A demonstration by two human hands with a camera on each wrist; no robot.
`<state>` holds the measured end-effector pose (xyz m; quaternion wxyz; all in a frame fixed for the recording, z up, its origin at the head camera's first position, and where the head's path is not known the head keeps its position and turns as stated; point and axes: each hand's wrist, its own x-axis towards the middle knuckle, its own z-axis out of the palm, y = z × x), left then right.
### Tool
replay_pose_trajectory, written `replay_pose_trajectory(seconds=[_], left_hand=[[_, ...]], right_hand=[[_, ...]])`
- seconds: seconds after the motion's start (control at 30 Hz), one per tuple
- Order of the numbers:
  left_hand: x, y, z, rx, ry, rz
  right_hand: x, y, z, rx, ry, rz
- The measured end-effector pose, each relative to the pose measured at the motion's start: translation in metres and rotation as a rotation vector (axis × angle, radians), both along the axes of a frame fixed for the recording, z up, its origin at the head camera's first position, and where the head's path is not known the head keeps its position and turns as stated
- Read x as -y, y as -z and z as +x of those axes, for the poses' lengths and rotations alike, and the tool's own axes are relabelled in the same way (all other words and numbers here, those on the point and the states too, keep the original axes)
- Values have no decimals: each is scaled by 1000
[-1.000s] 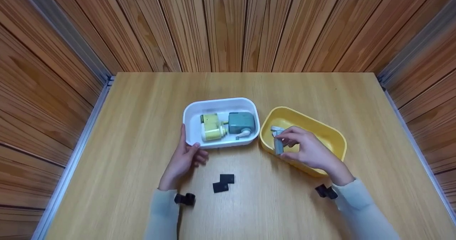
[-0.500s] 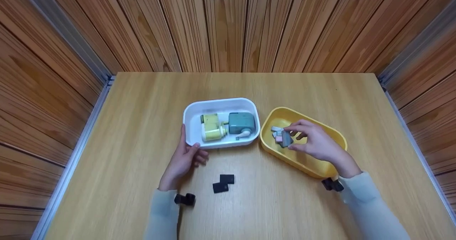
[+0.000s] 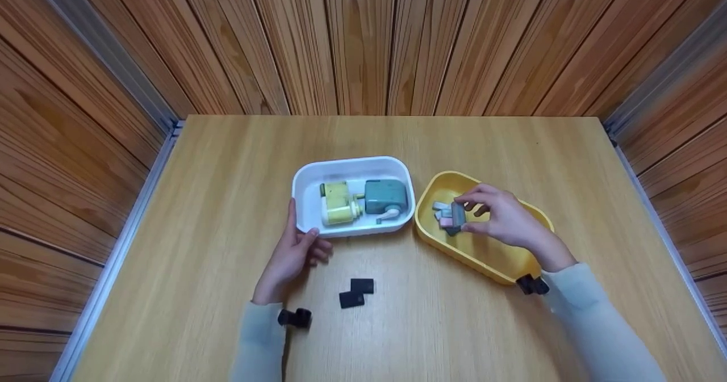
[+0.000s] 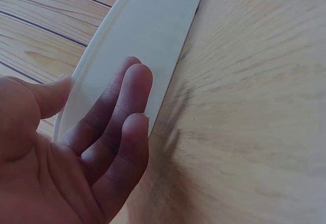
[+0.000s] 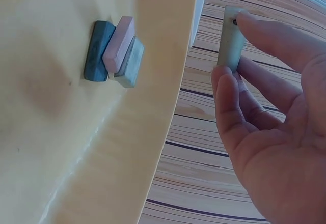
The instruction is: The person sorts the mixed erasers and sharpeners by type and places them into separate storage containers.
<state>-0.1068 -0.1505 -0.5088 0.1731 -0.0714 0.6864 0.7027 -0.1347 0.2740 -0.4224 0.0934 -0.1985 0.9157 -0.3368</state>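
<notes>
My left hand (image 3: 289,257) holds the near left corner of a white plastic tub (image 3: 352,160), its thumb over the rim and several fingers bent against the outer wall (image 4: 153,25). Inside the tub lie a yellow-green device (image 3: 338,202) and a teal box (image 3: 385,196) with a white crank handle. Above a yellow tub (image 3: 460,256), my right hand (image 3: 505,223) pinches a small grey-green block (image 5: 231,46) by its two ends between thumb and fingertips. Below it in that tub sit a pink block (image 5: 119,46), a dark blue-grey block (image 5: 98,51) and pale grey blocks (image 5: 131,66).
Two flat black squares (image 3: 356,293) lie on the wooden table (image 3: 227,189), nearer the person than the white tub. Both tubs stand nearly side by side. Wood-panelled walls (image 3: 363,41) enclose the table at the back and both sides.
My right hand has moved right and slightly away from the person with the grey-green block, uncovering the pink block in the head view. The left hand and white tub look unmoved.
</notes>
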Motion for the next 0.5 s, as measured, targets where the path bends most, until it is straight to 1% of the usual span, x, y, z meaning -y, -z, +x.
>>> replay_pose_trajectory(seconds=[0.17, 0.33, 0.5], left_hand=[[0, -2, 0, -30, 7, -14], [0, -2, 0, -17, 5, -12], [1, -1, 1, -3, 9, -12]], right_hand=[[-1, 0, -8, -25, -24, 3], [-1, 1, -16, -13, -22, 5], [-2, 7, -23, 12, -22, 10]])
